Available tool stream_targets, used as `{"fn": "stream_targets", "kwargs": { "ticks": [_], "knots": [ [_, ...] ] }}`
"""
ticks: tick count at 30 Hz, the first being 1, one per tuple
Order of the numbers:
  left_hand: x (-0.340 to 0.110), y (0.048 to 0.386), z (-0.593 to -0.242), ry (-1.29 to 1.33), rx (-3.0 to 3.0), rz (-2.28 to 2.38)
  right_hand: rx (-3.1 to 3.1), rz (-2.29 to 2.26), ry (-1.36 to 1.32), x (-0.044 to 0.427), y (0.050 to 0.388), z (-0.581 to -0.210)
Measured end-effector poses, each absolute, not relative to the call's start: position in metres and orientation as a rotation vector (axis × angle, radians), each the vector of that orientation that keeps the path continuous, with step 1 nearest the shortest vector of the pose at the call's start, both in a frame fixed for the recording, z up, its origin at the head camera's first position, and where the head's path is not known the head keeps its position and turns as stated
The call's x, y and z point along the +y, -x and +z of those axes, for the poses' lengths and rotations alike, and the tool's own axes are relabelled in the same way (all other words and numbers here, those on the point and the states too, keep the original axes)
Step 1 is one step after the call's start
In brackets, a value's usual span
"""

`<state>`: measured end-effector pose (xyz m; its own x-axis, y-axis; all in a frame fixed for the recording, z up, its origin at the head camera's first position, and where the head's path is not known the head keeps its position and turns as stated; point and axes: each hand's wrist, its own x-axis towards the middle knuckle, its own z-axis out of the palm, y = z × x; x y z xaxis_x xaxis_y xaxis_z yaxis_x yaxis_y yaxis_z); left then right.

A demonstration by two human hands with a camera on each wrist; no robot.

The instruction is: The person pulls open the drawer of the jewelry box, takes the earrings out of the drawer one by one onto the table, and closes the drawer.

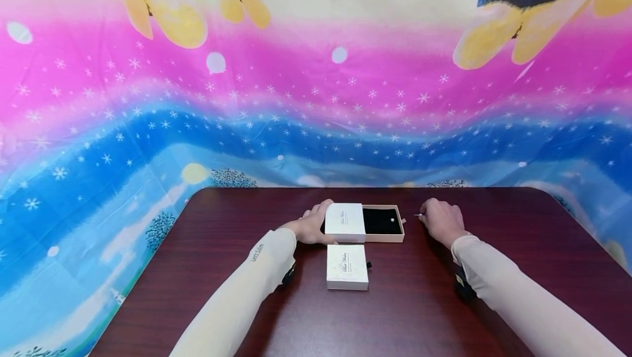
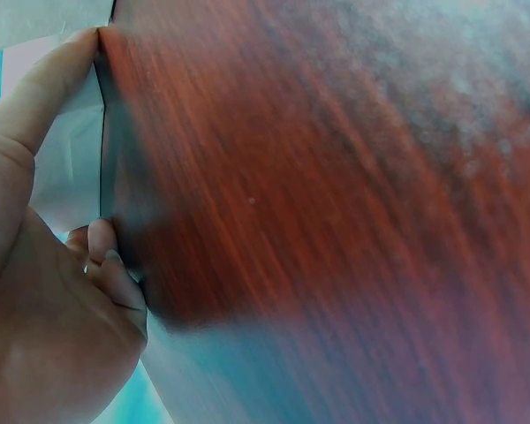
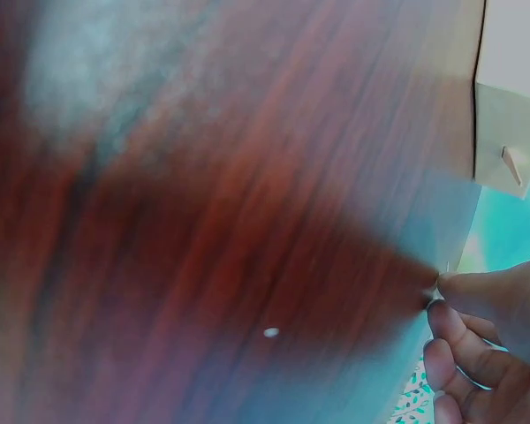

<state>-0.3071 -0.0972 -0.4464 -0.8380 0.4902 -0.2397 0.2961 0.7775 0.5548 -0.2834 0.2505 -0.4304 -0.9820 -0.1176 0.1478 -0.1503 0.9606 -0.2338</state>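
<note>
One tiny pale item point(image 1: 419, 215) w/ thin pin-like end is sitting pinched btwn thumb & fingertip of the R hand point(image 1: 441, 219); too small to ID. Pin end is pointing L, twd the drawer point(image 1: 385, 238), which is jutting R out of its white sleeve point(image 1: 344, 222).

Key relation (my judgement): black insert point(image 1: 377, 221) is lying L of the item, near but apart, w/ the drawer's end wall btwn. Box's long axis is running L–R across the bench point(image 1: 395, 313), so R hand is resting nearer the insert. L hand point(image 1: 311, 227) is gripping the sleeve's L end. Hands are resting well apart.

One white bead point(image 1: 392, 220) is lying on the insert, twd its R side. 2nd white box point(image 1: 347, 266) is sitting just nearside of the sleeve, dark tab point(image 1: 368, 265) facing R.

Views: R-wrist cam is showing a white oval speck point(image 3: 271, 332) on the bench; head cam isn't showing it, can't tell what it is. L-wrist cam is showing thumb at one edge of the sleeve, other fingers curling at the opposite edge, more plainly than head cam.
</note>
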Motion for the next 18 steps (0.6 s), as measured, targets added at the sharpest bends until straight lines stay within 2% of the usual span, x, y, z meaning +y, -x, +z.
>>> {"fn": "stream_targets", "kwargs": {
  "ticks": [18],
  "knots": [
    [-0.0984, 0.3054, -0.4471, -0.603, 2.595, 0.733, -3.001, 0.360, -0.199, 0.2526, 0.2840, -0.4257]
  ]
}}
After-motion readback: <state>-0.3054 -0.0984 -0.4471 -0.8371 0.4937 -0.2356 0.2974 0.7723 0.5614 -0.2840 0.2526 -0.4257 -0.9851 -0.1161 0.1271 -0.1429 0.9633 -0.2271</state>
